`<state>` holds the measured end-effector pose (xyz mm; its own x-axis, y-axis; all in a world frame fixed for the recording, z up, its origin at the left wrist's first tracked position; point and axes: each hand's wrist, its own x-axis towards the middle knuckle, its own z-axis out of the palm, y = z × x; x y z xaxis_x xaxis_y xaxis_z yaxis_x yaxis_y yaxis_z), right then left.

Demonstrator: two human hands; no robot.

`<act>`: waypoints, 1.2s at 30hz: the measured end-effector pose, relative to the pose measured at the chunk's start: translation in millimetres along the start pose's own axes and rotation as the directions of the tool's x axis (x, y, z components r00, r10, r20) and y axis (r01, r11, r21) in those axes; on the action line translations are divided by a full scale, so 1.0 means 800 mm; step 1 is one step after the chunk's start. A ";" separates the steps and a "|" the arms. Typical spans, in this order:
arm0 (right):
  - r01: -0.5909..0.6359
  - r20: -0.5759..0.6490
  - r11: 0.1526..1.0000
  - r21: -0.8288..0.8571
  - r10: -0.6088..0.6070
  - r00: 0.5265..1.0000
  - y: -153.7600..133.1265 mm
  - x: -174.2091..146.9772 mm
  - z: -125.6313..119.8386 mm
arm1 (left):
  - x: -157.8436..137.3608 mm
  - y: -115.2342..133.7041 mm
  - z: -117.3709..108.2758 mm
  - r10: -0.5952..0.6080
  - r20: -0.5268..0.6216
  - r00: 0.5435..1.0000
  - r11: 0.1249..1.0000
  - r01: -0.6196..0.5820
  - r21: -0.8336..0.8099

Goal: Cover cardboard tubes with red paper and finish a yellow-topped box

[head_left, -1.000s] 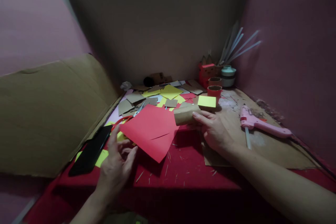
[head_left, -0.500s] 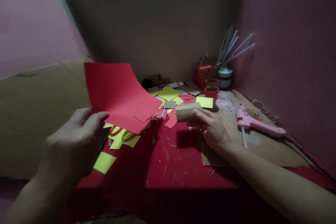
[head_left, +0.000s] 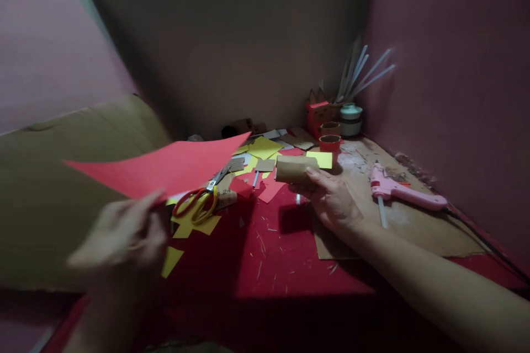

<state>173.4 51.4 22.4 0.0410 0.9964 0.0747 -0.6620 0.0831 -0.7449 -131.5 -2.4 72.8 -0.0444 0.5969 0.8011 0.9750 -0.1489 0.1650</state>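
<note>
My left hand, slightly smeared by motion, pinches the near edge of a sheet of red paper, which is held almost flat above the table. In my right hand is a short brown cardboard tube, lying sideways between thumb and fingers; it hangs over the red tabletop. Scissors with red and yellow handles lie just right of my left hand, on yellow paper pieces. A small yellow paper shows just behind the tube.
On the right a pink glue gun rests on a cardboard sheet, its cord trailing right. Behind stand red-covered tubes, a red box with pointed ears and a lidded jar. A large cardboard panel leans at left.
My left hand has lowered a little and tilted the red paper flatter and leftward, uncovering the scissors. My right hand still holds the tube in nearly the same place. The view has shifted slightly.
</note>
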 end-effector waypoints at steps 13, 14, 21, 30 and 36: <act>-0.033 0.042 0.999 -0.028 0.034 0.999 -0.001 -0.002 0.001 | -0.066 0.105 0.059 0.623 0.404 0.670 0.720 -0.693 0.040; -0.035 0.063 0.999 -0.034 0.037 0.997 -0.001 -0.003 0.001 | -0.066 0.104 0.062 0.642 0.380 0.666 0.719 -0.695 0.003; -0.163 0.167 0.981 -0.108 0.180 0.970 0.001 -0.009 0.003 | -0.079 0.112 0.068 0.730 0.304 0.612 0.662 -0.743 -0.095; -0.077 0.319 0.920 -0.383 0.210 0.924 0.012 -0.016 -0.005 | -0.075 0.117 0.090 0.550 0.330 0.767 0.829 -0.547 -0.111; -0.112 0.303 0.893 -0.437 0.263 0.916 0.007 -0.022 -0.006 | -0.066 0.105 0.089 0.470 0.323 0.821 0.883 -0.428 -0.194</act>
<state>172.7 34.5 13.5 -0.3630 0.9289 0.0735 -0.2687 -0.0288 -0.9628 -32.0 9.9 3.0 0.4919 0.6753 0.5496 0.8372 -0.5402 -0.0855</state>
